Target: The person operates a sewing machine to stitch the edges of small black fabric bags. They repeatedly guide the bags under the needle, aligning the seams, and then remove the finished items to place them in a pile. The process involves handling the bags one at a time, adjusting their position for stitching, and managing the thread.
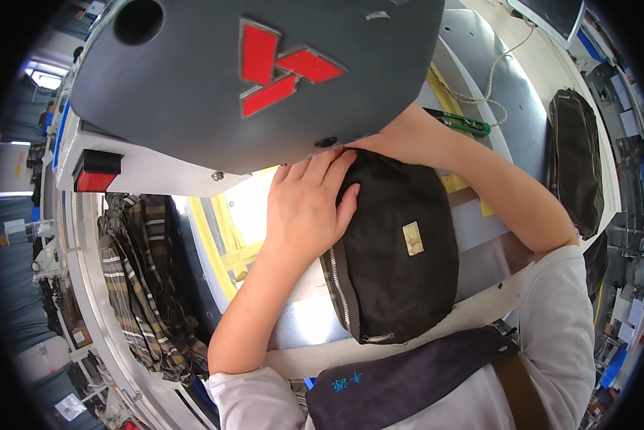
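A dark brown zippered pouch (401, 251) lies under the head of a sewing machine (193, 93), its far end hidden beneath it. A metal zip runs down its left side, and a small pale patch (413, 238) sits on its face. My left hand (304, 193) rests at the pouch's upper left edge, fingers stretched forward, thumb and index finger touching the fabric. My right hand (401, 140) reaches to the far end of the pouch from the right. Its fingers are hidden by the machine head, so their grip does not show.
Green-handled thread snips (465, 123) lie beyond my right forearm, near a pale cord (488, 89). Plaid fabric pieces (146, 279) hang at the left. Another dark pouch (576, 161) lies on the right edge. Yellow tape (218, 236) marks the machine bed.
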`<state>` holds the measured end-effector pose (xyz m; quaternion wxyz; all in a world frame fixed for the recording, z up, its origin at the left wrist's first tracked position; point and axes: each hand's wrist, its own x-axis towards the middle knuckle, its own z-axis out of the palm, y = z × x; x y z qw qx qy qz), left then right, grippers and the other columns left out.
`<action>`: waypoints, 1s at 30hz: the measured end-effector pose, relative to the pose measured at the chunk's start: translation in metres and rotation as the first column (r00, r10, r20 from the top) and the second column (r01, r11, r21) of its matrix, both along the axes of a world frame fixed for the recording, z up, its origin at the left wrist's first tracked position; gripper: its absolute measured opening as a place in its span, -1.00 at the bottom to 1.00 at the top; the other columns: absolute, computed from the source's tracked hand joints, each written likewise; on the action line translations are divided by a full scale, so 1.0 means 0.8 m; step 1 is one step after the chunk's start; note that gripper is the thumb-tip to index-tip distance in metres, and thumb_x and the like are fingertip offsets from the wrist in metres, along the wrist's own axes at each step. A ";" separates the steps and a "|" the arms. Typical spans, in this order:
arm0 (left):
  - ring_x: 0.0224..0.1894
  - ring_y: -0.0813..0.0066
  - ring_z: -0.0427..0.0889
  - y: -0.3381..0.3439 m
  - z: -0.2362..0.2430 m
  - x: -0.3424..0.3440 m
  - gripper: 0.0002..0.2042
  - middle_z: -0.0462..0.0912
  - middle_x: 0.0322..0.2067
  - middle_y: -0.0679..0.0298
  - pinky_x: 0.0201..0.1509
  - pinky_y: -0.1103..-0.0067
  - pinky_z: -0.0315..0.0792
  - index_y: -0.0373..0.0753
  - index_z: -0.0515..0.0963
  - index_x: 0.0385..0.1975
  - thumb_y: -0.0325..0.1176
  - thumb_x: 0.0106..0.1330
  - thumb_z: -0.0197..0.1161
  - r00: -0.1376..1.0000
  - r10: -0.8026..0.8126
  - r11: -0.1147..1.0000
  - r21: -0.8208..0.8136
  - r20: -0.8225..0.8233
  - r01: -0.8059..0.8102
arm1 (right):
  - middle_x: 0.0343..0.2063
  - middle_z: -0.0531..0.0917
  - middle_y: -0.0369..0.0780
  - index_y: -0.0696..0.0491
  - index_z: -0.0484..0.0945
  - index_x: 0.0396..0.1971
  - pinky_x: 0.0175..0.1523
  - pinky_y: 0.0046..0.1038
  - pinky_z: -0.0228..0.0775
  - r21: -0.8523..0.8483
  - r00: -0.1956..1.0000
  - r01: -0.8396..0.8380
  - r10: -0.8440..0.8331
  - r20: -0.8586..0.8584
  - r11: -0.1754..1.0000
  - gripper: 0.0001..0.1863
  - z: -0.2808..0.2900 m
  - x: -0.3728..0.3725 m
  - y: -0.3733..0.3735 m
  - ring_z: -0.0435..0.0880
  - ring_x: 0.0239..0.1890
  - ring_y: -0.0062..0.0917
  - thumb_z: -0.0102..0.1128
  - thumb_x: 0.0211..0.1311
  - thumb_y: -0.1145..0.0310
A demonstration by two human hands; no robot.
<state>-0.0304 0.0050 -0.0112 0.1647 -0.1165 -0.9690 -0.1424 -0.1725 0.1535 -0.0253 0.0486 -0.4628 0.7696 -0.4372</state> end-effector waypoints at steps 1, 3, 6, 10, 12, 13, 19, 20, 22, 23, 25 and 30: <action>-0.02 0.30 0.52 -0.001 -0.001 0.001 -0.64 0.56 -0.11 0.23 0.10 0.41 0.35 -0.24 0.55 -0.06 -0.30 0.12 0.27 1.000 0.001 1.000 -0.003 -0.004 -0.001 | -0.40 0.55 -0.23 0.07 0.59 -0.49 -0.13 -0.34 0.41 -0.004 0.996 0.009 -0.010 -0.085 1.000 -0.88 0.001 0.003 0.001 0.55 -0.24 -0.35 0.27 0.03 0.34; -0.06 0.24 0.54 -0.003 -0.001 0.001 -0.64 0.56 -0.11 0.23 0.03 0.39 0.39 -0.23 0.55 -0.06 -0.32 0.11 0.27 1.000 -0.006 1.000 -0.003 -0.029 0.006 | -0.41 0.56 -0.26 0.05 0.59 -0.51 -0.15 -0.35 0.42 0.023 0.947 0.057 -0.047 -0.317 0.998 -0.91 0.013 0.010 0.011 0.55 -0.26 -0.38 0.24 0.05 0.36; -0.07 0.22 0.54 -0.001 -0.002 0.000 -0.64 0.56 -0.11 0.23 -0.01 0.39 0.41 -0.21 0.55 -0.06 -0.33 0.10 0.27 1.000 0.001 1.000 0.007 -0.024 -0.001 | -0.43 0.55 -0.29 0.04 0.59 -0.52 -0.17 -0.36 0.43 0.071 0.863 0.071 -0.025 -0.505 0.995 -0.95 0.012 0.022 0.019 0.55 -0.28 -0.43 0.22 0.03 0.40; -0.08 0.23 0.55 0.000 -0.002 0.001 -0.63 0.55 -0.11 0.23 -0.03 0.40 0.41 -0.22 0.54 -0.06 -0.32 0.09 0.28 1.000 0.013 1.000 -0.003 -0.014 -0.013 | -0.45 0.53 -0.30 0.05 0.58 -0.54 -0.17 -0.39 0.43 0.102 0.731 0.053 0.031 -0.682 0.993 -0.95 0.010 0.025 0.018 0.54 -0.28 -0.46 0.20 -0.07 0.43; -0.08 0.23 0.55 0.001 -0.001 0.001 -0.62 0.55 -0.11 0.23 -0.03 0.41 0.41 -0.22 0.54 -0.05 -0.32 0.09 0.28 1.000 0.015 1.000 0.001 -0.008 -0.015 | -0.44 0.53 -0.30 0.06 0.58 -0.54 -0.14 -0.40 0.43 0.100 0.721 0.054 0.030 -0.693 0.994 -0.93 0.011 0.027 0.019 0.54 -0.27 -0.46 0.19 -0.10 0.42; -0.08 0.23 0.55 0.002 -0.001 0.000 -0.62 0.55 -0.11 0.23 -0.04 0.41 0.41 -0.22 0.54 -0.05 -0.32 0.09 0.28 1.000 0.015 1.000 0.002 -0.006 -0.015 | -0.44 0.53 -0.30 0.07 0.57 -0.54 -0.13 -0.40 0.42 0.098 0.715 0.056 0.029 -0.698 0.994 -0.92 0.011 0.027 0.018 0.53 -0.26 -0.46 0.19 -0.12 0.42; -0.09 0.23 0.55 0.002 0.000 -0.001 -0.61 0.55 -0.10 0.23 -0.03 0.42 0.40 -0.23 0.54 -0.05 -0.31 0.09 0.29 1.000 -0.001 1.000 -0.018 -0.028 0.000 | -0.41 0.54 -0.31 0.08 0.58 -0.54 -0.11 -0.43 0.39 0.112 0.694 0.020 0.067 -0.716 0.993 -0.90 -0.001 0.022 0.011 0.53 -0.23 -0.49 0.18 -0.09 0.40; -0.09 0.23 0.55 0.002 0.000 -0.001 -0.61 0.55 -0.10 0.23 -0.03 0.41 0.40 -0.24 0.54 -0.05 -0.31 0.09 0.29 1.000 0.003 1.000 -0.020 -0.020 -0.003 | -0.41 0.54 -0.31 0.08 0.58 -0.54 -0.12 -0.44 0.39 0.131 0.692 0.021 0.080 -0.717 0.991 -0.90 0.000 0.022 0.011 0.53 -0.23 -0.50 0.18 -0.09 0.40; -0.10 0.23 0.55 0.001 0.001 0.000 -0.61 0.55 -0.10 0.23 -0.02 0.41 0.40 -0.24 0.54 -0.05 -0.30 0.09 0.29 1.000 0.009 1.000 -0.026 -0.006 -0.009 | -0.41 0.54 -0.31 0.08 0.58 -0.54 -0.14 -0.47 0.37 0.166 0.687 0.024 0.104 -0.719 0.986 -0.90 0.003 0.023 0.012 0.52 -0.22 -0.51 0.18 -0.08 0.39; -0.10 0.23 0.55 0.001 0.001 0.000 -0.61 0.55 -0.10 0.23 -0.02 0.41 0.40 -0.24 0.54 -0.05 -0.30 0.09 0.29 1.000 0.011 1.000 -0.027 -0.008 -0.011 | -0.40 0.54 -0.31 0.07 0.59 -0.53 -0.14 -0.48 0.37 0.191 0.683 0.039 0.114 -0.721 0.981 -0.90 0.005 0.024 0.013 0.52 -0.21 -0.52 0.18 -0.08 0.39; -0.11 0.23 0.55 0.002 0.001 0.001 -0.61 0.55 -0.10 0.23 -0.02 0.41 0.39 -0.24 0.54 -0.05 -0.30 0.10 0.29 1.000 0.014 1.000 -0.027 -0.009 -0.015 | -0.39 0.54 -0.31 0.07 0.59 -0.52 -0.15 -0.49 0.36 0.242 0.678 0.068 0.133 -0.723 0.968 -0.90 0.008 0.028 0.018 0.52 -0.21 -0.53 0.18 -0.08 0.39; -0.01 0.23 0.54 0.005 0.004 0.008 -0.57 0.54 0.00 0.22 0.07 0.40 0.39 -0.21 0.53 0.01 -0.31 0.09 0.29 0.999 0.014 0.997 -0.073 0.047 -0.011 | -0.38 0.53 -0.32 0.08 0.62 -0.48 -0.17 -0.50 0.33 0.246 0.602 0.036 0.176 -0.779 0.969 -0.86 0.001 0.032 0.022 0.51 -0.22 -0.54 0.17 -0.06 0.38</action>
